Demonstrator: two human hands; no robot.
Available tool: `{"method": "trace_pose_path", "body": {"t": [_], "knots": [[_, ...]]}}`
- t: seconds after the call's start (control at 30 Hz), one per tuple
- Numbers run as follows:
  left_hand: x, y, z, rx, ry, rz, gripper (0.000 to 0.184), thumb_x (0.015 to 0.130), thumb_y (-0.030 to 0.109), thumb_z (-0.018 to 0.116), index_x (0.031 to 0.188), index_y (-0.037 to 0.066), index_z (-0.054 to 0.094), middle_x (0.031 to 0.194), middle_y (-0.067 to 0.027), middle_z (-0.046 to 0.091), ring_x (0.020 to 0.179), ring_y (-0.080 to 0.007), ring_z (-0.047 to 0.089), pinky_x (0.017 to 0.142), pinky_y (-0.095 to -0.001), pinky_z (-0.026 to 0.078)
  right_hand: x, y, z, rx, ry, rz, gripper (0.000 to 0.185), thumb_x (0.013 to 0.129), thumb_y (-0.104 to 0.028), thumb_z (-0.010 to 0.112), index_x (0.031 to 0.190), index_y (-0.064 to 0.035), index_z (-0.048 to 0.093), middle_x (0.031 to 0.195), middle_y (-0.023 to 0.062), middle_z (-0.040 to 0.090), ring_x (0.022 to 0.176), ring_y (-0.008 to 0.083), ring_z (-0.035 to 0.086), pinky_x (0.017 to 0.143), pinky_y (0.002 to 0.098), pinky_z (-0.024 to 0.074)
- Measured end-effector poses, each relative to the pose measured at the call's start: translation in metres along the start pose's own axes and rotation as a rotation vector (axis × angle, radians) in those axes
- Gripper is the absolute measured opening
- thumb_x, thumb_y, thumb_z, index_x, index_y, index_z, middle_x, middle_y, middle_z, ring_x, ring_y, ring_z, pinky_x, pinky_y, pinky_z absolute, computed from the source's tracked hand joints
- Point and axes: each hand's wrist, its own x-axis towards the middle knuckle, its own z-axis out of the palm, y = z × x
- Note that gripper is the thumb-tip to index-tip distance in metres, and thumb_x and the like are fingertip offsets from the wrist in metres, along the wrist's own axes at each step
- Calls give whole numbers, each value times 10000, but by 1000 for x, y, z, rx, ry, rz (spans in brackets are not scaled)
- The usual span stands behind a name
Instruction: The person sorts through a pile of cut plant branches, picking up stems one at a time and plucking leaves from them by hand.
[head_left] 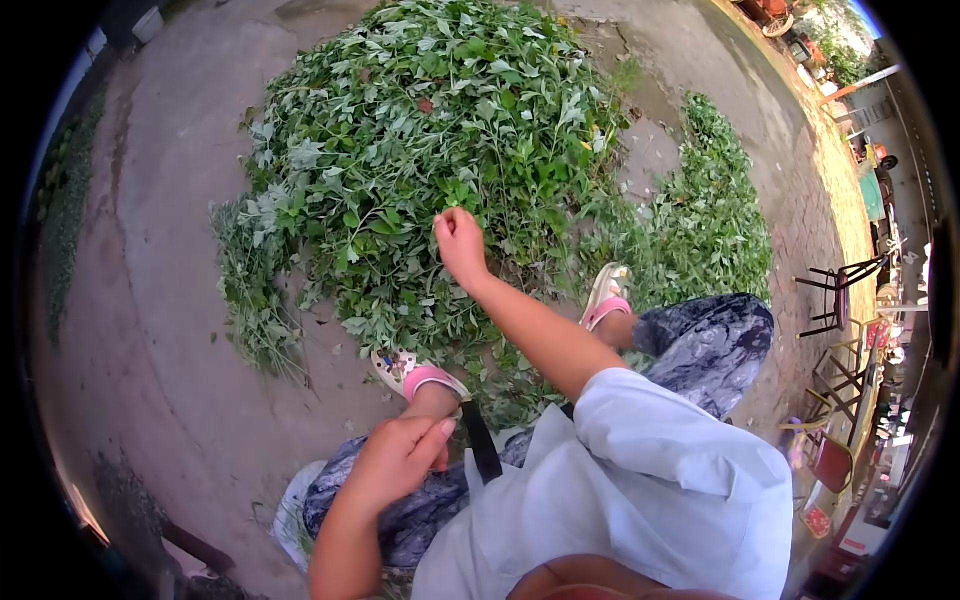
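A large heap of cut leafy green plants [400, 130] lies on the ground in front of me. My right hand [461, 245] is stretched out over the near side of the heap, fingers curled into a pinch. Leaves show right behind its fingertips; whether it holds one, I cannot make out. My left hand [408, 455] is closed above my left knee, thumb pressed over the curled fingers. Anything inside it is hidden. A black strap [481, 440] hangs just to the right of my left hand.
A smaller pile of greens [705, 215] lies to the right. My feet in clogs [410, 375] are at the heap's near edge. Folding chairs [840, 295] and stools stand far right. A white bucket [147, 25] is at the upper left on the concrete ground [180, 220].
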Motion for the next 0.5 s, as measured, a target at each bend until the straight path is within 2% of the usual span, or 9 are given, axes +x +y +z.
{"method": "trace_pose_path", "body": {"t": [0.03, 0.07, 0.13, 0.23, 0.3, 0.33, 0.4, 0.43, 0.5], "knots": [[4, 2, 2, -1, -1, -6, 346, 873, 223, 450, 609, 10, 519, 512, -8, 509, 473, -88, 504, 450, -233, 403, 5, 24, -27, -56, 194, 11, 152, 808, -146, 494, 838, 2, 497, 812, 127, 491, 688, 252, 497, 649, 329, 415], [9, 4, 4, -91, -17, -63, 317, 876, 209, 438, 650, 5, 527, 527, -12, 515, 472, -90, 502, 459, -232, 408, 11, 47, -43, -76, 286, 29, 150, 806, -123, 484, 887, 3, 497, 897, 140, 494, 747, 278, 510, 686, 345, 421], [17, 14, 5, -176, -26, -125, 292, 880, 194, 425, 691, 1, 536, 543, -16, 521, 472, -93, 501, 468, -231, 412, 25, 72, -61, -273, 396, -33, 185, 794, -122, 493, 922, 10, 513, 902, 170, 540, 790, 309, 536, 704, 365, 431], [30, 27, 9, -121, -85, -201, 231, 885, 178, 409, 809, 7, 543, 564, -6, 506, 483, -83, 476, 485, -220, 402, 44, 98, -67, -205, 83, 293, 247, 739, -197, 566, 878, 8, 556, 772, 177, 604, 756, 330, 570, 672, 391, 445], [39, 25, 13, -6, -52, -38, 207, 873, 173, 416, 897, 2, 531, 636, -75, 545, 592, -152, 549, 555, -283, 433, 47, 95, -75, -329, 8, 310, 256, 734, -220, 577, 857, 4, 559, 770, 161, 607, 735, 310, 574, 665, 375, 445], [47, 15, 19, -3, -14, 33, 196, 877, 163, 409, 911, 12, 529, 607, -31, 497, 547, -112, 484, 513, -252, 402, 48, 92, -72, -455, -70, 316, 268, 729, -244, 587, 836, 0, 561, 767, 145, 610, 714, 290, 578, 658, 360, 445], [56, 14, 24, -4, 30, 78, 181, 879, 148, 406, 930, 23, 526, 577, 12, 447, 501, -71, 416, 471, -225, 371, 55, 101, -74, -150, -244, 299, 252, 747, -248, 587, 833, -11, 574, 701, 95, 598, 597, 199, 550, 578, 313, 431], [61, 21, 24, -8, 21, 63, 176, 876, 142, 409, 934, 24, 525, 575, 10, 447, 500, -72, 413, 470, -229, 370, 51, 89, -80, 120, -322, 343, 208, 782, -217, 569, 884, -35, 581, 658, 26, 561, 502, 88, 451, 484, 234, 373], [72, 24, 28, 42, 98, 113, 162, 865, 149, 440, 913, 23, 529, 575, 9, 452, 505, -67, 417, 468, -228, 366, 33, 28, -111, 482, -504, 366, 245, 823, -162, 532, 1049, -66, 543, 685, -10, 535, 477, 22, 377, 438, 153, 301]]}}
